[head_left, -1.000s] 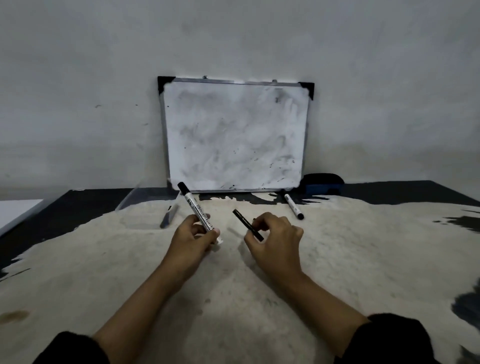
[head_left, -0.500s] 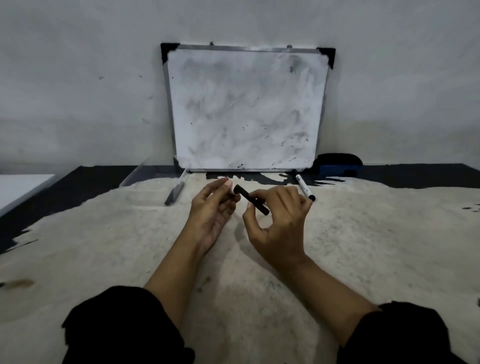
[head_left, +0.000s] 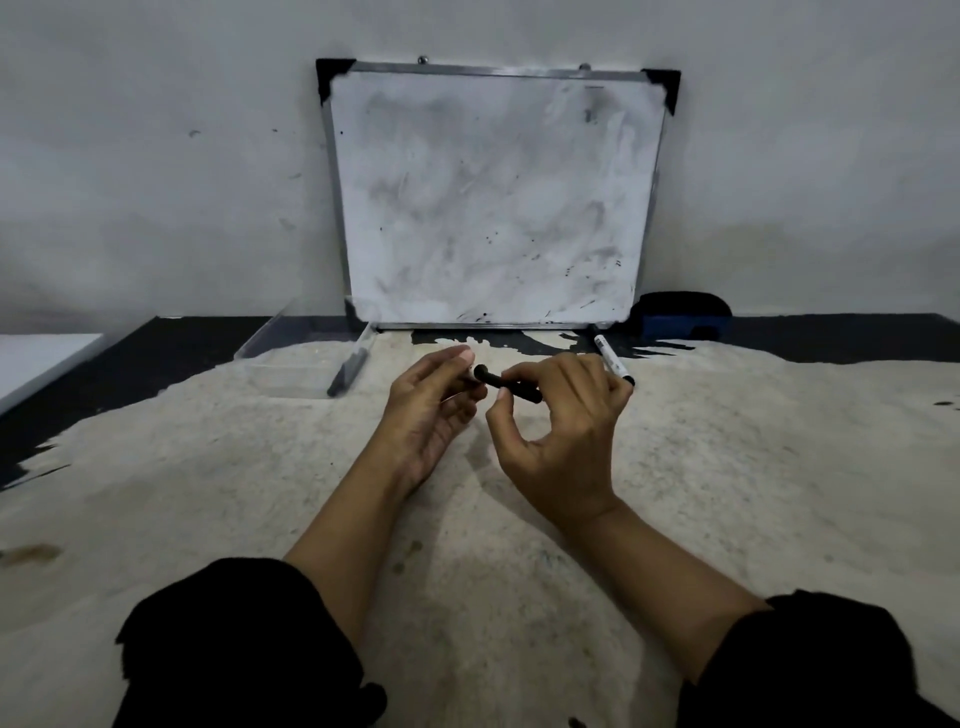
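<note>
Closing in since a second ago, the left hand (head_left: 426, 415) has turned palm-inward and met its partner. Now the right hand (head_left: 566, 441) pinches the black pen (head_left: 506, 385) between thumb and fingertips, held just above the table (head_left: 753, 467). The pen's free end pokes between the left thumb and fingers, and whether they grip it can't be told. Just behind the right knuckles lies a spare marker (head_left: 613, 359). Off to the left rests a dark pen (head_left: 345, 373). Further back, a smudged whiteboard (head_left: 493, 197) leans on the wall (head_left: 156, 156), with an eraser (head_left: 680, 314) beside it.
</note>
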